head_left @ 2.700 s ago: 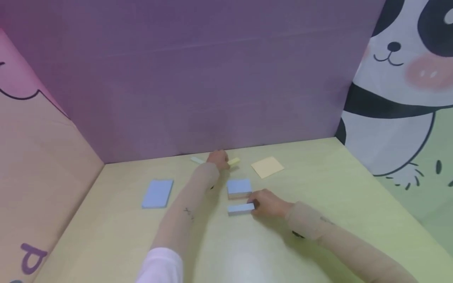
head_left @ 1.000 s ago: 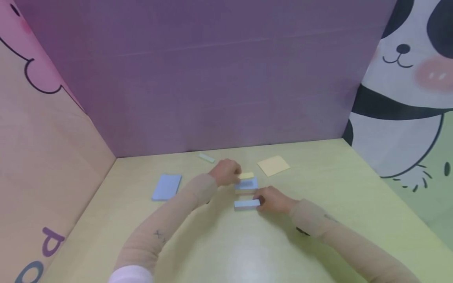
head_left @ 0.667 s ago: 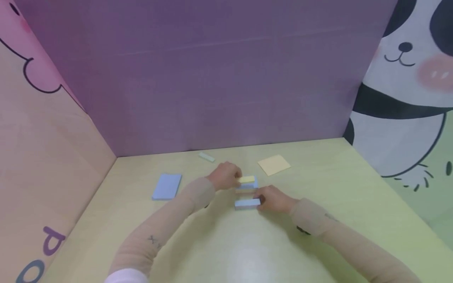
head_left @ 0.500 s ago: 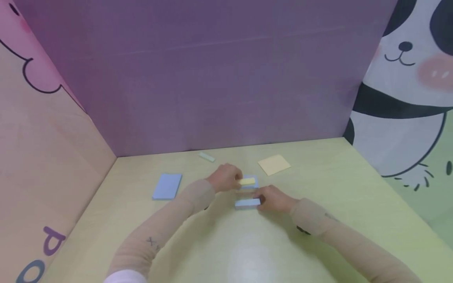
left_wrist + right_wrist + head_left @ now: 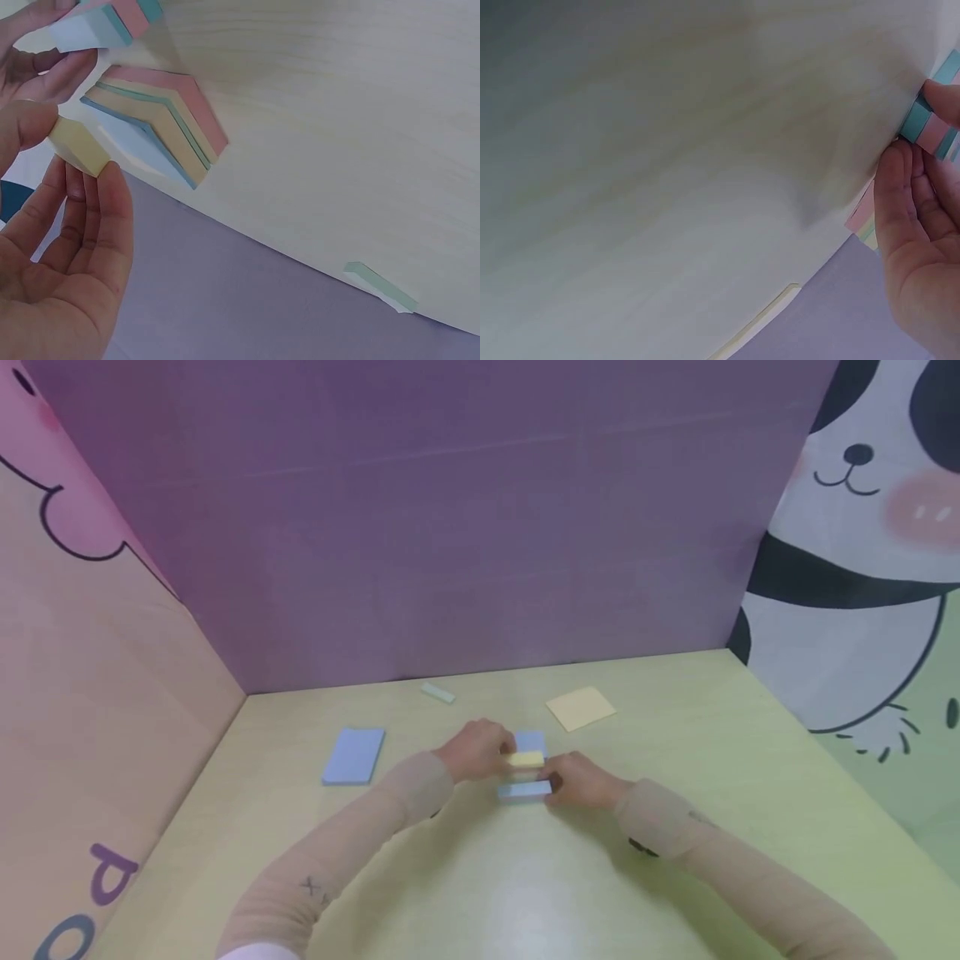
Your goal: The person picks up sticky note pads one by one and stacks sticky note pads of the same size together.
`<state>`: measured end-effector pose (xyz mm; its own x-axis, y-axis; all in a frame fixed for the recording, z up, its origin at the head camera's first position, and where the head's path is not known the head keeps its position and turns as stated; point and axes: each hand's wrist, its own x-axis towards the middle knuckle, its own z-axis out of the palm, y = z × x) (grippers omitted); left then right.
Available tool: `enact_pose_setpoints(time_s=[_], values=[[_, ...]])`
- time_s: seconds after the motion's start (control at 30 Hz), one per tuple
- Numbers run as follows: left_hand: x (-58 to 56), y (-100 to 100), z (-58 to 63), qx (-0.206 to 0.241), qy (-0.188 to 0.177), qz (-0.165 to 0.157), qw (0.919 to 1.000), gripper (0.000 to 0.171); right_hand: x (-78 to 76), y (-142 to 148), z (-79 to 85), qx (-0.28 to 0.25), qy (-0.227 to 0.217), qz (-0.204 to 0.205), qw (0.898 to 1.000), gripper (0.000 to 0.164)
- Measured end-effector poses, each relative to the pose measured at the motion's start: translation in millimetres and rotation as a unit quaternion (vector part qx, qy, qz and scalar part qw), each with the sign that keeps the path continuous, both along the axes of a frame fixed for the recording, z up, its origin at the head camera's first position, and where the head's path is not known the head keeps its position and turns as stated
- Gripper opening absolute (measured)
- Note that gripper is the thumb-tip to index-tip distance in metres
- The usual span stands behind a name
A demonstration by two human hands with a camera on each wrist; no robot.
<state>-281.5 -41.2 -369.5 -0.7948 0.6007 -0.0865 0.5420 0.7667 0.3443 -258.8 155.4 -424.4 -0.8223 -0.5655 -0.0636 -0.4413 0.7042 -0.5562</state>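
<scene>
Over the tabletop, left hand, pinching yellow block, has neared right hand, gripping layered block.

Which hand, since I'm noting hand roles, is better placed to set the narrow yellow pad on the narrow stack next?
Left, most likely: the left hand pinches the narrow yellow pad close to the narrow stack, while the right hand grips that stack's end and seems suited to steadying it.

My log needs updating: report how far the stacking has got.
Done, apparently: the layered square stack. In hand: the left hand pinches a yellow strip; the right hand holds a narrow stack. Seemingly remaining: the green strip, orange square and rectangular blue pad, all lying apart.
</scene>
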Motion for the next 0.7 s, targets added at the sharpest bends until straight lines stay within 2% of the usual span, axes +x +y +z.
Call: enact_pose_setpoints(time_s=[0.47, 0.7], values=[[3.8, -3.8, -7.7, 0.003, -0.021, 0.003, 0.9998, 0.017, -1.0, -0.8, 0.5, -0.002, -0.021, -0.007, 1.000, 0.022], [7.0, -3.0, -10.1, 0.019, -0.032, 0.000, 0.9993, 0.016, -0.2, -0.1, 0.9, 0.001, -0.015, -0.007, 1.000, 0.024]])
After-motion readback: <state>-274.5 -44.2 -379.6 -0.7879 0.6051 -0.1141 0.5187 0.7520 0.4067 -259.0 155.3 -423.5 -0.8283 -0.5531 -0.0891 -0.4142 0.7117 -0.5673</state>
